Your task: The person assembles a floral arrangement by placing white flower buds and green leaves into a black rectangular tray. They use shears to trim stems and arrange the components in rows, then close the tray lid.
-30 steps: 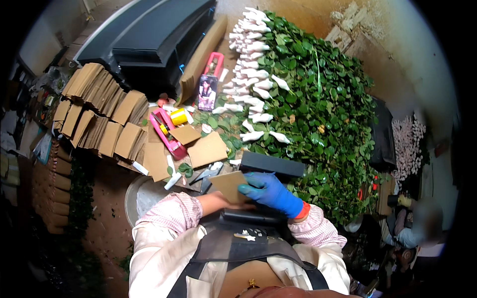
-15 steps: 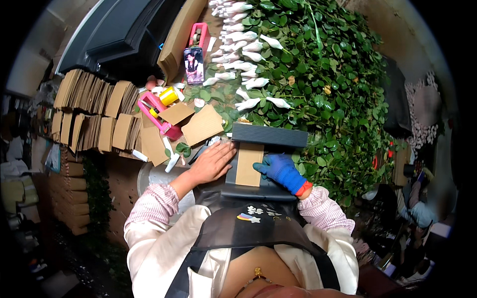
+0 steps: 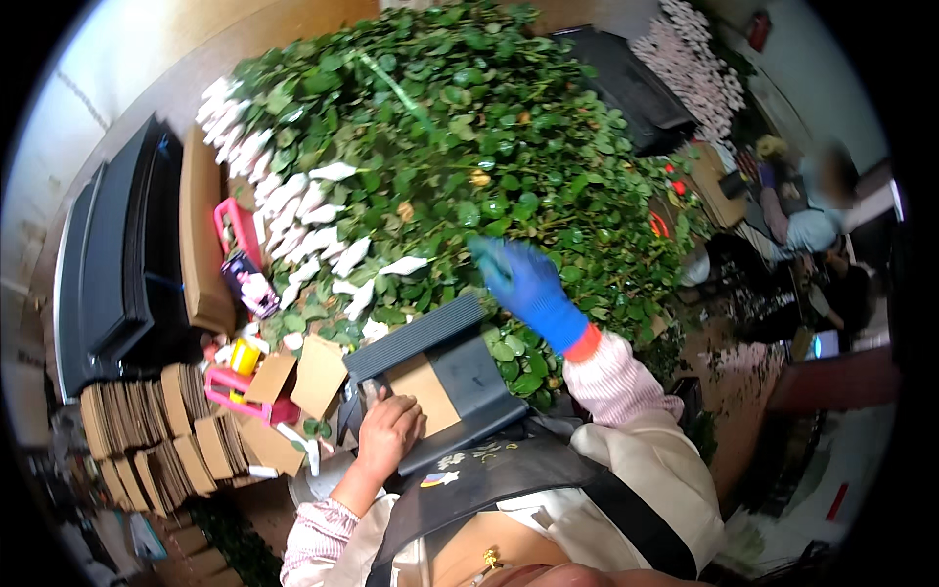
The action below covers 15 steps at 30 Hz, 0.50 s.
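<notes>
My left hand [image 3: 391, 427] is bare and lies with its fingers over the left side of a brown cardboard piece [image 3: 430, 399]. That piece rests on a dark sheet [image 3: 469, 376], whose far side carries a ridged black strip [image 3: 416, 338]. My right hand [image 3: 528, 292], in a blue glove with a red cuff, is stretched over a big heap of leafy green stems [image 3: 430, 147]; its fingers are extended, slightly blurred, and nothing shows in them. White-netted flower heads [image 3: 293, 210] line the heap's left side, and a few lie on the leaves.
Left of the heap are a phone [image 3: 250, 284], pink tape dispensers [image 3: 245, 389], a yellow tape roll [image 3: 245, 356] and stacked cardboard pieces [image 3: 147, 430]. Behind them stand black sheets [image 3: 122, 254]. Another person [image 3: 812, 215] sits at the far right.
My right hand has left the cardboard and reached forward over the leaves. My left hand stays at the cardboard's left side. The view has turned to the right.
</notes>
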{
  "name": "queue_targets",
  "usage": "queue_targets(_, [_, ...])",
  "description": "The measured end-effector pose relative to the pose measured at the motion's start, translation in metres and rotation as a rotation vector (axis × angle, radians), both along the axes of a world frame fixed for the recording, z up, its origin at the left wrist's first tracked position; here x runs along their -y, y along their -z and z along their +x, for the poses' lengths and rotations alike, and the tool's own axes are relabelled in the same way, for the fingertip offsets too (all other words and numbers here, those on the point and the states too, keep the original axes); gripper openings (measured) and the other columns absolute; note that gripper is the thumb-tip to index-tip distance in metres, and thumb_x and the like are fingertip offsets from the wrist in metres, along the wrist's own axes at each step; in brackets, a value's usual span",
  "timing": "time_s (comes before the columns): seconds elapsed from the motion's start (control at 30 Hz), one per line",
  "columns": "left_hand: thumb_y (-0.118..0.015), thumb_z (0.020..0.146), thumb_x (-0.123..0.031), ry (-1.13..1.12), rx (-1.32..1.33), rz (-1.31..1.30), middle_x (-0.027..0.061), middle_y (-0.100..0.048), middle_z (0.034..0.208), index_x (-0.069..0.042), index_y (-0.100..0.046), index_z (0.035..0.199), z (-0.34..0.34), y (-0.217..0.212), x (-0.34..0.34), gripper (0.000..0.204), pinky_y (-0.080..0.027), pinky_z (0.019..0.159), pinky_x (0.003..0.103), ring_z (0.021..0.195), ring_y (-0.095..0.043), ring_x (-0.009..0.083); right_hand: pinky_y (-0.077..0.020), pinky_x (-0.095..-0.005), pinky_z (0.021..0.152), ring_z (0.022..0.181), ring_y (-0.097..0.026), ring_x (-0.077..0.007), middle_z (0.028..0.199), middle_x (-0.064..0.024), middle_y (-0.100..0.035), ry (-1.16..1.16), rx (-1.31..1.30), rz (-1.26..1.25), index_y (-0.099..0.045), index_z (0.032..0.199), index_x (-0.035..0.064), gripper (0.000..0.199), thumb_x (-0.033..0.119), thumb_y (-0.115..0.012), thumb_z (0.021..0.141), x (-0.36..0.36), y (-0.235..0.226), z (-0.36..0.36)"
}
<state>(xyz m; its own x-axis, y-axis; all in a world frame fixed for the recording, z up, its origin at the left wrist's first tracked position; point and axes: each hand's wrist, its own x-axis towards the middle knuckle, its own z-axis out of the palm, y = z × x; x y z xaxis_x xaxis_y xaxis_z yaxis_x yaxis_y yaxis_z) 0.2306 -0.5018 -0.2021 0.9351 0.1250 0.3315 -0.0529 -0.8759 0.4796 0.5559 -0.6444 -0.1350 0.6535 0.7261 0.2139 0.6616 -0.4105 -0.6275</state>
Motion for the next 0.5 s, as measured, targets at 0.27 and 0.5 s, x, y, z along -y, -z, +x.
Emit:
queue_targets(0.27, [-0.084,0.083,-0.009,-0.008,-0.047,-0.023,0.0108,-0.074,0.111,-0.006,-0.077,0.104,-0.003,0.005,0.004,0.022,-0.049,0.113,0.055,0.121,-0.069,0.0335,-0.0381,-0.0481,0.122,0.142,-0.049,-0.0343,0.152,-0.0155,-0.054,0.019,0.552,-0.277,-0.066,0.132,0.0137,0.046,0.016,-0.074,0.087,0.007,0.030,0.083])
queue_targets(0.5, [-0.090,0.079,-0.024,-0.162,-0.297,-0.359,0.0140,-0.074,0.121,-0.006,-0.067,0.133,-0.021,0.000,0.005,0.062,-0.043,0.117,0.058,0.120,-0.068,0.0399,-0.0571,-0.0428,0.074,0.093,-0.070,-0.0257,0.102,-0.0038,-0.069,-0.508,0.573,-0.022,-0.071,0.114,0.0175,0.025,0.014,-0.066,0.090,0.058,-0.084,-0.024])
